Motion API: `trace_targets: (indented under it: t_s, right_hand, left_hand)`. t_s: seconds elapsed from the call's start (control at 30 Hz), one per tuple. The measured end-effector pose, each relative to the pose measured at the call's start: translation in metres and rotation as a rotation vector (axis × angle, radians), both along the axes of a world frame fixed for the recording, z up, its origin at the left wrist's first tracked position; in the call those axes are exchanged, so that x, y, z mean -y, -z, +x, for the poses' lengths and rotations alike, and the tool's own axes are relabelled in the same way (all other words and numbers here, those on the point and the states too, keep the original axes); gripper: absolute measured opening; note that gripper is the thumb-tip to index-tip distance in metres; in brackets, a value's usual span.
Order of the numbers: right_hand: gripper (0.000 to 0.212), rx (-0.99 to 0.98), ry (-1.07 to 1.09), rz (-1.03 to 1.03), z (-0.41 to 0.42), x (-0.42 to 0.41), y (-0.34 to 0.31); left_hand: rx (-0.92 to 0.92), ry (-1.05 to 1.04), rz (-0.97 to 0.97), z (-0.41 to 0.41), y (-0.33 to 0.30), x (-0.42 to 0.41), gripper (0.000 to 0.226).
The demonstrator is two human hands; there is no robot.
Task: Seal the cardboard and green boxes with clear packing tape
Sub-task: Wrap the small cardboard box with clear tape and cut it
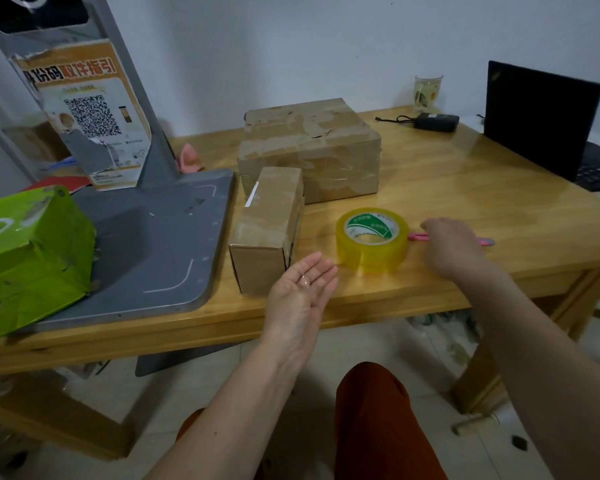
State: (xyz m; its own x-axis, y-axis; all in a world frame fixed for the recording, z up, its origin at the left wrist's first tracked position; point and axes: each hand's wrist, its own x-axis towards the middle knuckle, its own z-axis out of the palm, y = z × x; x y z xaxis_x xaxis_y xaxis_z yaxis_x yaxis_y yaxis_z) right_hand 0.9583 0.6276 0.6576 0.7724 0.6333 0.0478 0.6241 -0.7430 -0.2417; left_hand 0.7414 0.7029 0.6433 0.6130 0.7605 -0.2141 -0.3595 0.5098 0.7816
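A yellowish roll of clear packing tape (373, 239) lies flat near the front of the wooden table (465, 202). A small cardboard box (267, 230) stands just left of it, with a larger taped cardboard box (309, 147) behind. A green box (28, 258) sits at the far left on a grey base. My left hand (300, 292) hovers palm up with straight fingers, between the small box and the tape, holding nothing. My right hand (451, 247) is right of the tape, over a pink pen-like tool (418, 236); whether it grips the tool is hidden.
A grey stand base (160, 244) with a QR-code poster (87, 112) fills the table's left. At the back right are a black laptop (541, 119), a black charger (435, 121) and a glass (427, 91). My knee in orange cloth (374, 417) is below the table edge.
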Motion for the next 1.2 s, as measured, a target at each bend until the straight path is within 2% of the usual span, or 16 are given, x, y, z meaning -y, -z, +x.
trace_targets:
  t_s: [0.07, 0.2, 0.27, 0.4, 0.47, 0.6, 0.77, 0.9, 1.07, 1.2]
  right_hand:
    - [0.037, 0.061, 0.018, -0.094, 0.005, 0.005, 0.01]
    - [0.032, 0.076, 0.077, -0.064, 0.005, 0.009, 0.007]
    - [0.027, 0.04, 0.114, -0.03, 0.0, 0.008, 0.006]
    - [0.019, 0.066, 0.218, 0.168, -0.007, 0.01, 0.003]
    - [0.017, 0.047, 0.2, 0.317, -0.01, 0.012, -0.002]
    - [0.016, 0.047, -0.077, 0.577, -0.036, 0.006, -0.014]
    - [0.006, 0.007, -0.457, 0.663, -0.075, -0.019, -0.023]
    - [0.017, 0.049, -0.682, 0.58, -0.096, -0.036, -0.025]
    - [0.027, 0.299, -0.766, 0.334, -0.098, -0.053, -0.025]
    - [0.026, 0.428, -0.773, 0.304, -0.096, -0.055, -0.028]
  left_hand:
    - [-0.077, -0.009, 0.123, 0.001, 0.003, 0.0, 0.044]
    - [-0.227, -0.011, 0.33, 0.001, 0.008, -0.002, 0.035]
    - [-0.224, -0.015, 0.312, 0.0, 0.009, -0.002, 0.028]
    - [-0.138, 0.009, 0.202, -0.006, 0.007, -0.002, 0.01]
    - [-0.14, -0.024, 0.188, -0.007, 0.008, -0.004, 0.015]
    - [-0.198, -0.105, 0.21, -0.007, 0.009, -0.01, 0.024]
    - [-0.262, -0.052, 0.289, -0.014, 0.007, -0.031, 0.023]
    - [-0.239, 0.021, 0.269, -0.021, 0.003, -0.039, 0.017]
    - [-0.047, 0.018, 0.018, -0.023, 0.001, -0.027, 0.019]
    - [0.033, 0.008, -0.127, -0.021, -0.001, -0.021, 0.018]
